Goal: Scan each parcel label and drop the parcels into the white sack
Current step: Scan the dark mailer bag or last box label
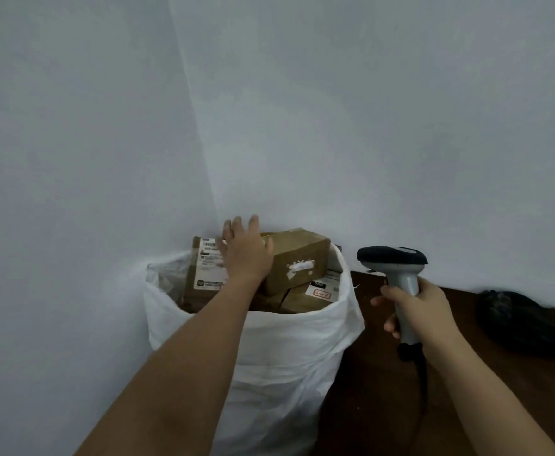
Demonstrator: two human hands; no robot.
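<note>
The white sack (269, 350) stands on the floor, tucked into the corner where two pale walls (401, 126) meet, and it is packed: cardboard parcels rise above its rolled rim. The left hand (245, 253) reaches over the mouth, grip apart, fingers straight, lying between the labelled parcel (204, 268) at the sack's far-left edge and the topmost box (297, 260), the one with a torn white label; it looks like a release or a settling push, since that box sits tilted on the heap. More labelled parcels (319, 292) show beneath, by the right rim. The right hand (414, 307) keeps to the side of the sack, grip clamped on the handle of the barcode scanner (394, 268), head level and pointing left, cable hanging below, likely parked clear until another label turns up. Room is tight: walls close behind, sack nearly full. Open dark floor (384, 390) lies right, with a black bag (519, 324) further off.
</note>
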